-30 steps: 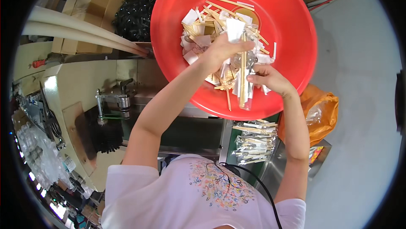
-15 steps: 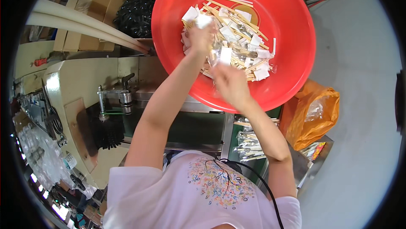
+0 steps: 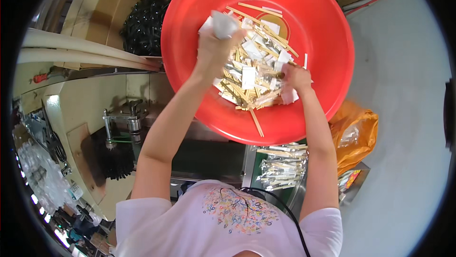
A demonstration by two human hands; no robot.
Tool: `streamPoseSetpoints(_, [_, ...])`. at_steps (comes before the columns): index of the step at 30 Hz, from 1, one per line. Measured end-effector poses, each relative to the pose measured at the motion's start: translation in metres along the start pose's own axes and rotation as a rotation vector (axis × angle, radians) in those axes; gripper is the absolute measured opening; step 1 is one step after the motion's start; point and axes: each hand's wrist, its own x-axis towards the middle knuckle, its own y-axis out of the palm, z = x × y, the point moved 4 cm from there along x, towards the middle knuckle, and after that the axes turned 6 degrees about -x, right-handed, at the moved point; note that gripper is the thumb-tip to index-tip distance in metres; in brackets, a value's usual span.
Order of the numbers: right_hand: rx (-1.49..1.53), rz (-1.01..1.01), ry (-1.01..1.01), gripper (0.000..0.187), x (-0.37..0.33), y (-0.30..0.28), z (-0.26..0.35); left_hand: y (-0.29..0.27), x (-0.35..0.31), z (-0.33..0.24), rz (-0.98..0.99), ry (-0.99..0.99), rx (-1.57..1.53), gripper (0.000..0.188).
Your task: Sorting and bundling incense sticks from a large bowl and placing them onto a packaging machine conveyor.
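A large red basin [image 3: 327, 43] holds a heap of wooden chopsticks [image 3: 255, 120], white paper packets [image 3: 248, 77] and clear wrappers. At the heap's left side my left hand [image 3: 213, 55] is blurred by motion, its fingers closed on a greyish-white packet [image 3: 224, 24] that is smeared too. My right hand [image 3: 298, 77] is at the heap's right side with its fingers curled in. What it grips among the packets and sticks is hidden. One pair of chopsticks sticks out of the heap toward the basin's near rim.
Bundled clear-wrapped chopsticks [image 3: 282, 167] lie below the basin, near my right arm. An orange bag [image 3: 358, 133] stands right of them. On the left are a carton of black items [image 3: 145, 27], pale pipes [image 3: 85, 50] and a machine with a metal clamp [image 3: 134, 123] and black brush [image 3: 114, 159].
My right hand has moved right, from the heap's near middle to its right side. My left hand has shifted slightly left. The basin sits a little lower in view, and chopsticks now point toward its near rim.
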Motion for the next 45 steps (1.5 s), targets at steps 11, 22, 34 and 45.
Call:
streamPoseSetpoints(11, [1.200, 0.392, -0.336, 0.010, -0.061, -0.131, 0.006, 0.053, -0.008, 0.028, 0.622, -0.042, -0.055, 0.061])
streamPoseSetpoints(22, [0.855, -0.349, 0.105, 0.025, -0.103, -0.123, 0.028, 0.033, -0.030, -0.035, 0.067, 0.201, 0.198, 0.046])
streamPoseSetpoints(34, [1.020, -0.363, -0.315, 0.017, -0.135, -0.155, 0.129, 0.006, 0.028, 0.029, -0.095, 0.070, 0.171, 0.018])
streamPoseSetpoints(45, [1.163, 0.521, 0.041, 0.025, -0.089, -0.055, 0.022, -0.044, 0.058, 0.038, -0.184, 0.050, 0.142, 0.032])
